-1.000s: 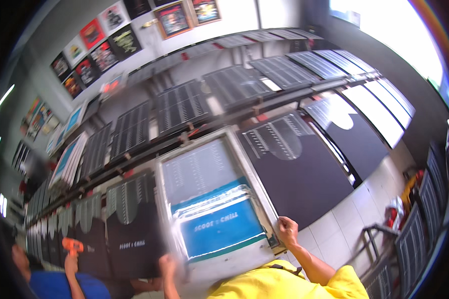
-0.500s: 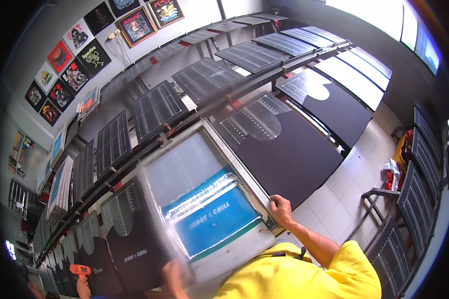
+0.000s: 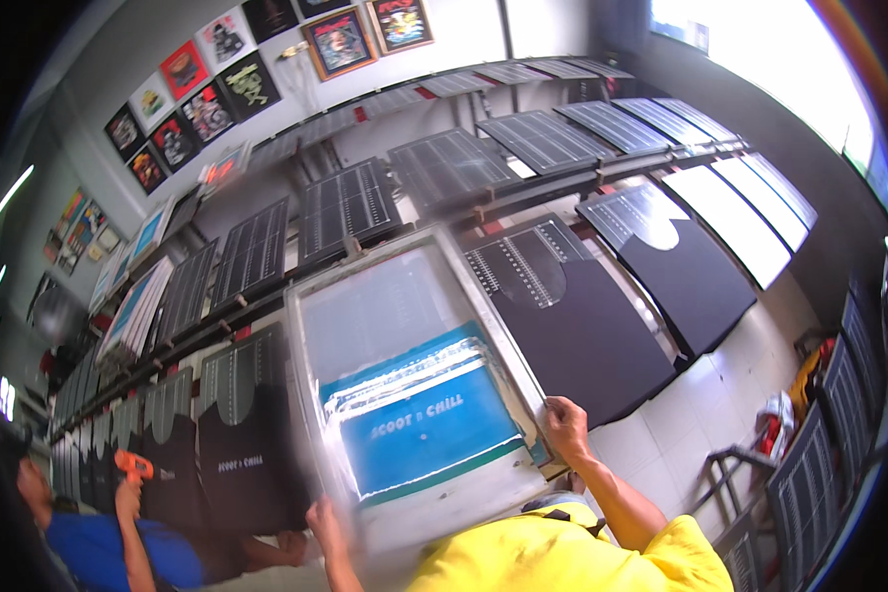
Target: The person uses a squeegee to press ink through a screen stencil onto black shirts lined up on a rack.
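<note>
A silkscreen frame [image 3: 511, 379] lies tilted in front of me, with a pale mesh, a blue stencil band and a streak of white ink across it. Light lettering shows in the blue part. At its right edge, near the lower corner, my right hand [image 3: 565, 431] is closed around the rim. My left hand [image 3: 328, 523] is closed at the lower left edge, slightly blurred. To the left a black shirt [image 3: 252, 474] with small light lettering is stretched on a board. Another black shirt [image 3: 602, 335], without visible print, lies to the right of the frame.
On the left a co-worker in a blue shirt [image 3: 118, 548] holds an orange heat gun [image 3: 133, 466] over shirts. Black printing boards [image 3: 345, 207] line a long rail. Several stacked screens [image 3: 136, 311] stand at the left. A dark metal stand [image 3: 735, 474] is at the right.
My left hand, blurred before, has come to the frame's left edge. My right hand keeps its hold on the frame. The view has shifted, showing more of the co-worker.
</note>
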`<state>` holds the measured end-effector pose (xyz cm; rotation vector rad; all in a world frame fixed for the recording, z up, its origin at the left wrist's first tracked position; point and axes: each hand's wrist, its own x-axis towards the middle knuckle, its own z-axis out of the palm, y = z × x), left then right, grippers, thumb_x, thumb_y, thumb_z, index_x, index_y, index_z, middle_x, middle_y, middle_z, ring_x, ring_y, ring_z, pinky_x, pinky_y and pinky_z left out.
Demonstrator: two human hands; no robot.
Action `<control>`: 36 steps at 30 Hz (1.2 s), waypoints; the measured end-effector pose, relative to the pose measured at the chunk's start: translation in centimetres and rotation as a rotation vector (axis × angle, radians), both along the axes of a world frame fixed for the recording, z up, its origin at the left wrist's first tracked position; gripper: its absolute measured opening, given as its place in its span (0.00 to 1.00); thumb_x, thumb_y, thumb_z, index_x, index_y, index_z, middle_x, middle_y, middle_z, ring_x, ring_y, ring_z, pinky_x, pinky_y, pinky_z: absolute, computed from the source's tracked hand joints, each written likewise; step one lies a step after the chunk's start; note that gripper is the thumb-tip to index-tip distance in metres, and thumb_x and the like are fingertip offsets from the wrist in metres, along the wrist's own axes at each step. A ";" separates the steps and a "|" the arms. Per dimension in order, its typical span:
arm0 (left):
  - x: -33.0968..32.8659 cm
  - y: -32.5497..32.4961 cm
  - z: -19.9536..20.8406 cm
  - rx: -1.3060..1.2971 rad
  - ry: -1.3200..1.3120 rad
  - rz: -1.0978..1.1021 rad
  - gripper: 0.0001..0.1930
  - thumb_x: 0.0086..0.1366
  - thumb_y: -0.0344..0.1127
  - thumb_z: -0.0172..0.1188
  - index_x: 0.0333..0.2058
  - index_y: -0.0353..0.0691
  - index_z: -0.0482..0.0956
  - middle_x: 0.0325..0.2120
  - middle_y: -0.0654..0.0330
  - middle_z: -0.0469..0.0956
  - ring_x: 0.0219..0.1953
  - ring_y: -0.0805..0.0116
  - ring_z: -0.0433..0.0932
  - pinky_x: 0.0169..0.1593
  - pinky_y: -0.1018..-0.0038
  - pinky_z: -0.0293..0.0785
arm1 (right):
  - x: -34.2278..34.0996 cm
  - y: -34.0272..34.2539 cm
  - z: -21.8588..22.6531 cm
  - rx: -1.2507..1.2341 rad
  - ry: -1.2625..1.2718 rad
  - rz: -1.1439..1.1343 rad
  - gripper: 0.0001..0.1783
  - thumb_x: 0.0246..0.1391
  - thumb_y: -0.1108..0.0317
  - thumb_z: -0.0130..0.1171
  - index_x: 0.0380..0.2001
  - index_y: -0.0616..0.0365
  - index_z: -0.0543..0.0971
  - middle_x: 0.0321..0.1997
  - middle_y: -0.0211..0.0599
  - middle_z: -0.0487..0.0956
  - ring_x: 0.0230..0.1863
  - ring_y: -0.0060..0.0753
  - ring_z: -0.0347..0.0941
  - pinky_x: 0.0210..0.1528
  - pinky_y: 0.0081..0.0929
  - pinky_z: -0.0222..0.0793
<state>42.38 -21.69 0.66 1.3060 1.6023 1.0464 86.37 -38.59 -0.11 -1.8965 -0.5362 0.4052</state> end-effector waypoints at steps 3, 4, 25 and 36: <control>6.7 -3.5 0.6 0.058 0.054 -0.060 0.17 0.71 0.39 0.57 0.24 0.36 0.72 0.21 0.73 0.63 0.26 0.79 0.59 0.30 0.74 0.56 | 7.0 -2.9 -2.8 0.121 -0.017 0.014 0.11 0.58 0.78 0.56 0.43 0.67 0.82 0.38 0.39 0.85 0.38 0.26 0.79 0.44 0.23 0.74; 7.9 -4.6 -1.0 0.048 0.062 -0.053 0.16 0.70 0.39 0.57 0.25 0.35 0.74 0.21 0.73 0.64 0.26 0.79 0.59 0.30 0.74 0.56 | 9.4 -4.0 -3.2 0.159 -0.016 0.021 0.11 0.58 0.78 0.55 0.43 0.67 0.82 0.38 0.38 0.84 0.38 0.26 0.79 0.44 0.23 0.74; 32.7 -14.9 -5.0 -0.034 0.157 -0.116 0.16 0.67 0.41 0.57 0.29 0.32 0.79 0.23 0.53 0.79 0.28 0.63 0.77 0.37 0.66 0.71 | 34.4 -17.1 -4.5 0.033 -0.045 -0.008 0.13 0.55 0.79 0.54 0.43 0.69 0.82 0.39 0.42 0.85 0.40 0.31 0.81 0.46 0.26 0.74; 33.7 -12.4 -5.1 -0.023 0.251 -0.150 0.17 0.67 0.42 0.55 0.27 0.32 0.79 0.22 0.52 0.79 0.27 0.57 0.78 0.36 0.64 0.72 | 36.0 -14.3 -4.9 0.002 -0.040 -0.008 0.13 0.56 0.79 0.54 0.42 0.68 0.82 0.39 0.43 0.85 0.40 0.33 0.82 0.47 0.27 0.75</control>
